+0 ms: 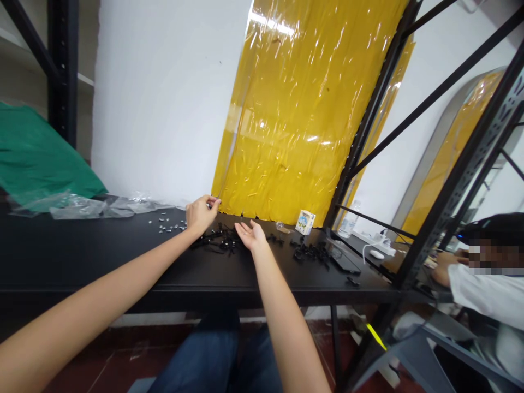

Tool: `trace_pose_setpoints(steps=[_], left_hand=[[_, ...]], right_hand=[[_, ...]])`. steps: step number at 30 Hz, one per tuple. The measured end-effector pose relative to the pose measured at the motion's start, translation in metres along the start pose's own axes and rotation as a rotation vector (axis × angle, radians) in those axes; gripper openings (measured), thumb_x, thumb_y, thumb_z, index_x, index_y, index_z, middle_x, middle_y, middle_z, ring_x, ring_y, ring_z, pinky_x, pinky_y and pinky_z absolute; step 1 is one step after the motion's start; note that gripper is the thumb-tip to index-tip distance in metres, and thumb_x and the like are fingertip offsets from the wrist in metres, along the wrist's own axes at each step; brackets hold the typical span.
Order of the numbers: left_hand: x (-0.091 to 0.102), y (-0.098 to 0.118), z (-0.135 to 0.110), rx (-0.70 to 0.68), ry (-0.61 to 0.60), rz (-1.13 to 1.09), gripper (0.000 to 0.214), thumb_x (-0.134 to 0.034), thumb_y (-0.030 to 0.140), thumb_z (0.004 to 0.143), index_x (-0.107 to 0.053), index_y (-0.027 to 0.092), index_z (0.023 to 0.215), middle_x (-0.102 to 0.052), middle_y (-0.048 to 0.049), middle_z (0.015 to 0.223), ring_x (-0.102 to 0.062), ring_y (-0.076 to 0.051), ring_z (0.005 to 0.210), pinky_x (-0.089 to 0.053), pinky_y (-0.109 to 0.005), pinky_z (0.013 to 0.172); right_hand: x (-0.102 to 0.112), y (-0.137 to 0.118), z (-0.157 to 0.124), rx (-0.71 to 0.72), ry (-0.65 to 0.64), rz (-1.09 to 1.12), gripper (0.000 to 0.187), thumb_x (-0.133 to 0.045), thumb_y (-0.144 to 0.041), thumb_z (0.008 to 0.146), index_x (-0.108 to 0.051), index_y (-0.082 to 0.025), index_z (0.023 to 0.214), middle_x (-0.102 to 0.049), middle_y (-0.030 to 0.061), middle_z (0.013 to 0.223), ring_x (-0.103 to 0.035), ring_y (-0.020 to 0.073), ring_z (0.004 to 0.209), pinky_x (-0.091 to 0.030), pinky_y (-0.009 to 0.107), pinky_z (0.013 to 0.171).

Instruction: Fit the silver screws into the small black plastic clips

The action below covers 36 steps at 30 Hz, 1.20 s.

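Observation:
My left hand point(200, 213) hovers over the black table point(82, 256) with thumb and fingers pinched together on something small that I cannot make out. My right hand point(251, 234) rests palm up and open on the table, fingers spread, nothing in it. Between and just past both hands lies a heap of small black parts point(219, 240). Several small silver screws point(170, 225) are scattered left of my left hand.
A second heap of black parts point(310, 252) and a small white box point(305, 222) lie to the right. Clear plastic bags point(102, 206) and a green cloth point(36, 158) sit at far left. Yellow film point(303, 109) covers the wall. Another person point(487, 273) sits beyond the black rack point(458, 180).

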State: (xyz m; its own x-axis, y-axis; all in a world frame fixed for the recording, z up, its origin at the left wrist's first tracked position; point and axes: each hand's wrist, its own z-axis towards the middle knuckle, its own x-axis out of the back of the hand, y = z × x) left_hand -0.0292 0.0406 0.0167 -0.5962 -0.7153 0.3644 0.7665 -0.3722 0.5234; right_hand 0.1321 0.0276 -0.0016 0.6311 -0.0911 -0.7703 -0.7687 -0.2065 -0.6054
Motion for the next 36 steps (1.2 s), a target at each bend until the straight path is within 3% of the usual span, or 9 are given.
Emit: trace_pose_setpoints(steps=[5,10,14,18,20,23,27,31,36], left_hand=[[0.002,0.017,-0.008,-0.170,0.089,-0.078,0.023,-0.047,0.037,0.086,-0.061,0.020,0.090,-0.067,-0.0019,0.082,-0.060,-0.016,0.069,-0.038,-0.032,0.079],[-0.001,0.021,-0.011,-0.237,0.037,-0.130,0.022,-0.047,0.036,0.087,-0.061,0.019,0.089,-0.066,-0.0026,0.081,-0.057,-0.016,0.068,-0.039,-0.033,0.080],[-0.007,0.014,-0.010,-0.276,-0.097,-0.257,0.022,-0.050,0.037,0.085,-0.061,0.018,0.088,-0.067,-0.0033,0.083,-0.059,-0.015,0.069,-0.044,-0.026,0.070],[-0.011,0.013,-0.013,-0.366,-0.296,-0.282,0.022,-0.053,0.037,0.082,-0.064,0.018,0.088,-0.068,-0.0041,0.084,-0.061,-0.017,0.077,-0.045,-0.027,0.072],[-0.013,0.014,-0.015,-0.453,-0.357,-0.262,0.022,-0.054,0.037,0.081,-0.065,0.019,0.088,-0.067,-0.0045,0.085,-0.060,-0.019,0.080,-0.045,-0.030,0.075],[-0.015,0.016,-0.018,-0.520,-0.351,-0.260,0.024,-0.053,0.037,0.082,-0.063,0.018,0.093,-0.066,-0.0051,0.089,-0.059,-0.018,0.082,-0.044,-0.031,0.078],[-0.016,0.015,-0.017,-0.540,-0.320,-0.242,0.022,-0.048,0.034,0.085,-0.062,0.018,0.090,-0.064,-0.0046,0.086,-0.057,-0.018,0.080,-0.044,-0.031,0.079],[-0.017,0.010,-0.015,-0.520,-0.317,-0.192,0.023,-0.047,0.034,0.084,-0.064,0.018,0.085,-0.064,-0.0047,0.082,-0.057,-0.018,0.079,-0.043,-0.031,0.077],[-0.016,0.009,-0.016,-0.486,-0.493,-0.113,0.020,-0.053,0.034,0.076,-0.068,0.021,0.077,-0.068,-0.0021,0.075,-0.059,-0.018,0.071,-0.041,-0.027,0.068]], right_hand=[[-0.013,0.003,-0.010,0.003,-0.236,-0.056,0.083,-0.038,-0.060,0.084,-0.023,0.002,0.137,-0.038,0.0280,0.135,-0.037,0.0280,0.131,-0.044,0.045,0.093],[-0.015,0.005,-0.014,0.031,-0.257,-0.080,0.090,-0.038,-0.066,0.079,-0.024,0.002,0.136,-0.042,0.0287,0.130,-0.040,0.0298,0.128,-0.045,0.046,0.090],[-0.012,0.004,-0.014,0.065,-0.273,-0.090,0.076,-0.039,-0.061,0.082,-0.039,0.000,0.126,-0.053,0.0245,0.118,-0.050,0.0264,0.119,-0.048,0.041,0.088],[-0.014,0.007,-0.013,0.104,-0.360,-0.127,0.030,-0.049,-0.034,0.087,-0.055,-0.009,0.104,-0.065,0.0124,0.095,-0.064,0.0181,0.095,-0.052,0.032,0.084],[-0.014,0.007,-0.011,0.152,-0.309,-0.122,0.014,-0.049,-0.018,0.087,-0.058,-0.011,0.095,-0.066,0.0086,0.087,-0.066,0.0137,0.085,-0.053,0.025,0.080],[-0.011,0.002,-0.010,0.251,-0.092,-0.033,0.018,-0.042,-0.008,0.087,-0.057,-0.011,0.095,-0.066,0.0099,0.094,-0.067,0.0108,0.086,-0.054,0.020,0.077],[0.000,-0.011,-0.013,0.612,0.094,0.225,0.031,-0.030,-0.025,0.093,-0.047,-0.015,0.116,-0.055,0.0129,0.124,-0.062,0.0105,0.103,-0.054,0.026,0.082],[0.005,-0.015,-0.014,0.658,0.036,0.216,0.054,-0.033,-0.053,0.087,-0.042,-0.014,0.123,-0.047,0.0163,0.134,-0.059,0.0148,0.111,-0.053,0.030,0.085],[0.002,-0.012,-0.011,0.638,-0.063,0.137,0.056,-0.038,-0.056,0.084,-0.048,-0.012,0.117,-0.051,0.0165,0.130,-0.060,0.0152,0.109,-0.052,0.028,0.087]])
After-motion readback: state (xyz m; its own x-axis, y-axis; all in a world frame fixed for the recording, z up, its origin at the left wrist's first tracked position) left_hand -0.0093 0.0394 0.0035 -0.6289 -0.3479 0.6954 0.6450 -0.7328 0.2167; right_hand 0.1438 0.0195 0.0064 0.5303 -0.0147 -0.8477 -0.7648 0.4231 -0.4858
